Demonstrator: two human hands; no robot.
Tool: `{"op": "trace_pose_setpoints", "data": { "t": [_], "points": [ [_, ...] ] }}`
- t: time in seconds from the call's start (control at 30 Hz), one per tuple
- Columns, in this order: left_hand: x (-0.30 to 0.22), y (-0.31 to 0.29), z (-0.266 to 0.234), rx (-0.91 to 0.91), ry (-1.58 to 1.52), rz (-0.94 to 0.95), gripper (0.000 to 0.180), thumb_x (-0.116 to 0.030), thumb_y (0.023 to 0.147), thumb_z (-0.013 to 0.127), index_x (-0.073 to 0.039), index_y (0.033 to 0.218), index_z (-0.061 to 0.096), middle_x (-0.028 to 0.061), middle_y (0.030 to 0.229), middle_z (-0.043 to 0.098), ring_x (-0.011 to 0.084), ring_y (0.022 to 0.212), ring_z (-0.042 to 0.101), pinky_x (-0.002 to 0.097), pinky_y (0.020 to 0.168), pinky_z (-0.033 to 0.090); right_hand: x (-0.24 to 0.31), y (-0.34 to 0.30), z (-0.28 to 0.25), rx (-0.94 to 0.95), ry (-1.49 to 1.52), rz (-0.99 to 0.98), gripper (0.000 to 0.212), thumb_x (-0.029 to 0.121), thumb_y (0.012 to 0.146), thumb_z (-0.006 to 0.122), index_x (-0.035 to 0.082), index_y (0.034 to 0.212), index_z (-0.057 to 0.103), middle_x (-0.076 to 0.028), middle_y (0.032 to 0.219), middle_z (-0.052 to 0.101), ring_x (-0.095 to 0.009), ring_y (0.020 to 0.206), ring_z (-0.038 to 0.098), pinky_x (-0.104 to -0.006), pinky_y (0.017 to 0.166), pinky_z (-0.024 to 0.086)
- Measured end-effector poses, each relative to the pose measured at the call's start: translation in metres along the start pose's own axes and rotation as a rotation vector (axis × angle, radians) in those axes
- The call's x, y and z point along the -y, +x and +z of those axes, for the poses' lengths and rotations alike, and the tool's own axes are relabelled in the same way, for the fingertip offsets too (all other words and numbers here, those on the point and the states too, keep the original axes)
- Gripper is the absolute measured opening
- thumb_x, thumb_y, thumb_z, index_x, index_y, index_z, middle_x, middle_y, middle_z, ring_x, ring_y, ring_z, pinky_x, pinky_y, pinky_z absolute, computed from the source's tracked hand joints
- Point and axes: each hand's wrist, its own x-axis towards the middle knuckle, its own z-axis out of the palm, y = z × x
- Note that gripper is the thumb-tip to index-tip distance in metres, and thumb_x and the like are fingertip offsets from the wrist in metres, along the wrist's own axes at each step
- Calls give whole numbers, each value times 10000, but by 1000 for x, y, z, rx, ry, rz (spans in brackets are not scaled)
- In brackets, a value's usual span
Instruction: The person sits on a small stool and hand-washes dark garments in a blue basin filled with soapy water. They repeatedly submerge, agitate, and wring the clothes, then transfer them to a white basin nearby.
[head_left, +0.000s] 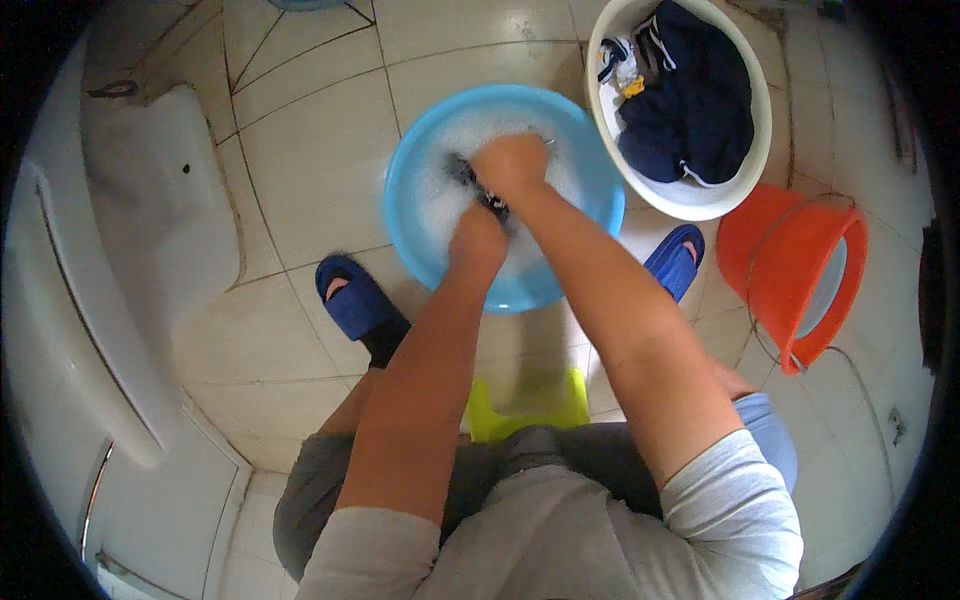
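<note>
A light blue basin [415,160] of soapy water stands on the tiled floor in front of me. Both my hands are down in the suds, closed on a small dark garment [462,172] that shows between them. My left hand [477,240] grips its near end; my right hand [512,165] grips its far end, just beyond the left. Foam hides most of the garment.
A white basin [700,200] holding dark blue clothes sits at the right rear, an orange bucket [775,265] beside it. Blue slippers [352,297] flank the basin. A yellow-green stool [525,410] is under me. A white squat toilet [150,210] lies left.
</note>
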Motion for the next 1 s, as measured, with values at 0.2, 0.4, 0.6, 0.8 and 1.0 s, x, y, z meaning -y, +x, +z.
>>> {"op": "trace_pose_setpoints", "data": {
  "t": [0.2,0.4,0.6,0.8,1.0],
  "points": [
    [13,-17,-7,128,-736,-252,401,-259,1005,733,-37,1334,682,206,1286,748,399,1183,738,634,974,599,-41,-38,3,-337,1225,258,950,774,1026,564,-95,1380,711,-341,1455,691,-508,1361,655,-563,1174,490],
    [2,-48,7,86,-1767,-479,578,-532,1074,638,-172,1523,593,181,1532,611,386,1381,619,728,1041,522,-32,-56,86,-756,534,46,674,319,849,904,12,1410,693,-242,1362,715,-372,1258,685,-489,1115,530],
    [-2,-13,-44,111,-1845,-356,567,-519,1177,493,-33,1375,707,179,1284,772,378,1174,739,537,1085,579,8,-125,104,-543,987,-147,474,381,863,843,13,1157,797,-250,1266,736,-432,1191,717,-514,1016,587],
    [-47,-25,-29,2,-1315,-8,607,-515,1133,619,10,1438,645,179,1255,774,322,1116,754,483,930,627,-11,-141,45,-665,964,43,424,409,1000,724,-8,983,794,-284,1072,765,-478,1009,732,-529,894,578],
    [-44,-30,-75,56,-1226,-93,560,-288,1128,681,47,1554,544,210,1494,662,348,1308,697,501,1068,602,3,-132,53,-569,1053,-23,450,419,1054,686,-11,990,804,-292,986,786,-456,922,755,-551,871,574]
  ]
}}
